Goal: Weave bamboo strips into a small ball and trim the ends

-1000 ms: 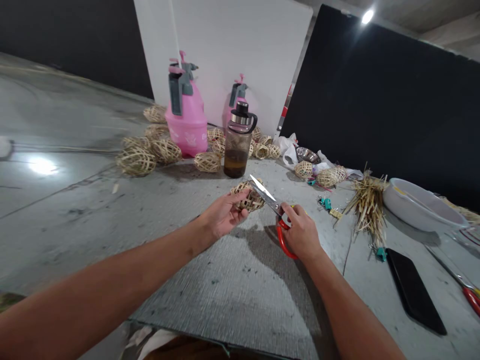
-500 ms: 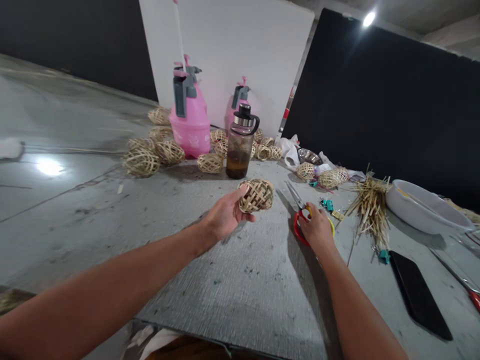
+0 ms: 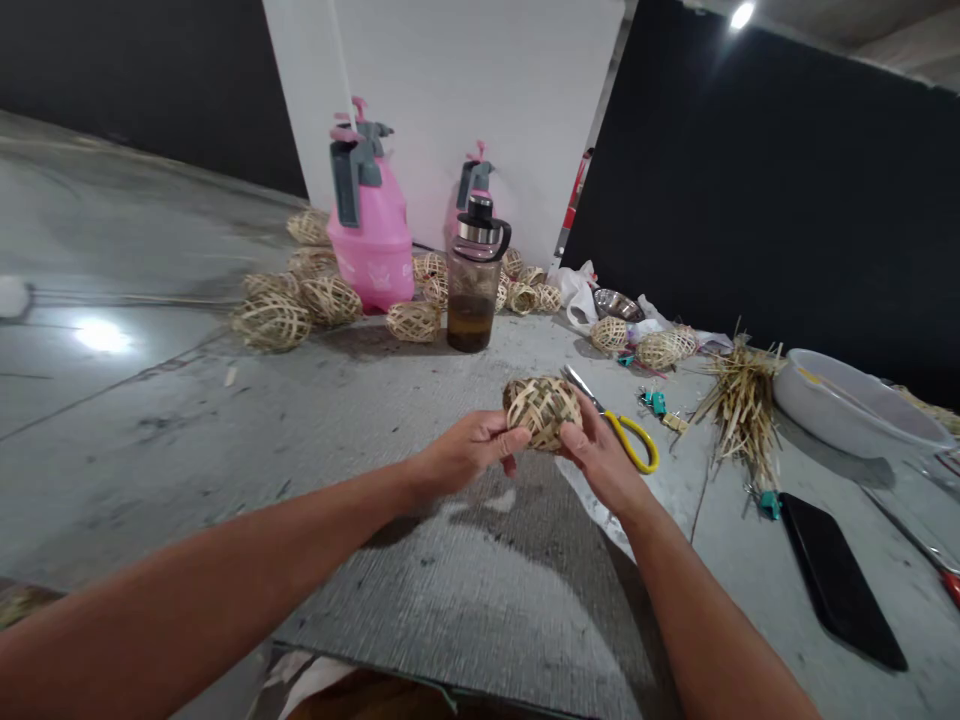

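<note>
A woven bamboo ball [image 3: 543, 408], egg-shaped with an open lattice, is held above the table between both my hands. My left hand [image 3: 480, 448] grips its left side, thumb on the near face. My right hand [image 3: 596, 450] closes on its right side, with the thumb at the front and the other fingers mostly hidden behind. Just beyond my right hand lie scissors [image 3: 632, 440] with a yellow handle loop showing; their blades point away to the left, and the other loop is hidden by my hand.
Several woven balls [image 3: 271, 320] lie around a pink pressure sprayer [image 3: 373, 245]. A dark-lidded bottle [image 3: 471, 320] stands ahead. To the right are binder clips [image 3: 654, 402], a bundle of bamboo strips [image 3: 741, 410], a white basin [image 3: 855, 405] and a black phone [image 3: 840, 580].
My right hand has let go of the scissors, which now lie on the table, and has taken hold of the woven ball's right side. The ball has moved slightly right and nearer.
</note>
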### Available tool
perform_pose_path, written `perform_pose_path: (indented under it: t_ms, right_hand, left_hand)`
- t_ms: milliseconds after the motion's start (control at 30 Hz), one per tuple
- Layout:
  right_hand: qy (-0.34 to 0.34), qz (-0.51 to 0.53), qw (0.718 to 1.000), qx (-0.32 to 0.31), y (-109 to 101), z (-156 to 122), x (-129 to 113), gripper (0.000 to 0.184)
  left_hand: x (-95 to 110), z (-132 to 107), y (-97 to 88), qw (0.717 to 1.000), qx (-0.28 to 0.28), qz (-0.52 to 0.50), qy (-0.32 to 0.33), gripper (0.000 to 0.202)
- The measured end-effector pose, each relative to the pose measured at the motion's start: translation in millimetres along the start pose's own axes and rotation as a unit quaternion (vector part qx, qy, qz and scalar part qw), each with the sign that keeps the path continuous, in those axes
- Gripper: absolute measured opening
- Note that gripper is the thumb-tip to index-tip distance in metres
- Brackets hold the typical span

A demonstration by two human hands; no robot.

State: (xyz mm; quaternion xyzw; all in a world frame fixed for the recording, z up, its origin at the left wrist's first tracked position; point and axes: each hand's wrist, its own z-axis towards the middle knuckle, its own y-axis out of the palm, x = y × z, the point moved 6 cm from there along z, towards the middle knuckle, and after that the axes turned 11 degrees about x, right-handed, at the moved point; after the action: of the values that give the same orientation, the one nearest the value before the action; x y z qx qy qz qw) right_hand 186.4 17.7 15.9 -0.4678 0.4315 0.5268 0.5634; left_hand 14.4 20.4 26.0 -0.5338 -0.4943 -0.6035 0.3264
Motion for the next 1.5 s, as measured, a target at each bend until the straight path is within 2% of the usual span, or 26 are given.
perform_pose_path:
  t_ms: [67,133,233,333,700,900,1067,1133,1200,1267,1300,1367,1400,1467,1500]
  right_hand:
    - [-0.005,0.009,1.000,-0.014,6,-2,-1,0.080]
    - [-0.012,0.007,1.000,-0.002,5,0,0,0.080]
    - [-0.025,0.003,0.999,0.022,-1,3,0,0.082]
    - [-0.045,-0.009,0.998,0.032,-3,4,-2,0.082]
    - [-0.061,0.020,0.996,0.054,-1,1,-3,0.083]
    - [-0.017,0.070,0.996,0.049,5,-1,9,0.074]
    - [-0.047,0.058,0.996,0.048,7,-1,6,0.075]
    - [-0.063,0.041,0.996,0.041,4,0,4,0.076]
    - [-0.077,0.013,0.996,0.045,-5,4,1,0.069]
    - [-0.087,-0.046,0.991,0.089,-25,9,0,0.057]
    - [-0.097,-0.102,0.980,0.141,-39,12,-2,0.053]
    - [-0.105,-0.293,0.921,0.233,-65,14,-4,0.047]
    - [-0.090,-0.404,0.878,0.239,-73,15,-2,0.045]
    - [-0.032,-0.590,0.788,0.174,-79,18,9,0.042]
    - [-0.010,-0.640,0.755,0.142,-80,17,14,0.041]
  left_hand:
    - [1,-4,3.9,1.000,-0.027,0.014,0.004,0.007]
    - [2,-5,4.3,0.999,-0.039,0.001,0.013,0.003]
    - [3,-1,-0.6,0.998,-0.031,-0.050,0.028,0.017]
    - [1,4,-5.8,0.996,-0.017,-0.080,0.024,0.021]
    - [0,5,-3.7,0.997,-0.016,-0.073,0.016,0.027]
    - [1,6,-3.8,0.995,-0.011,-0.093,0.024,0.034]
    - [-2,8,-7.3,0.996,-0.001,-0.089,0.020,0.035]
    - [-3,9,-8.4,0.996,0.001,-0.087,0.019,0.033]
    - [-3,11,-10.6,0.996,0.012,-0.089,0.020,0.033]
    - [-3,14,-14.6,0.995,0.034,-0.093,0.017,0.033]
    - [-3,16,-17.1,0.994,0.048,-0.095,0.013,0.033]
    - [-4,20,-22.9,0.992,0.078,-0.101,0.004,0.029]
    - [-5,21,-25.8,0.990,0.093,-0.107,0.001,0.026]
    - [-6,24,-31.2,0.985,0.122,-0.125,-0.004,0.021]
    - [-6,25,-33.2,0.982,0.132,-0.134,-0.004,0.019]
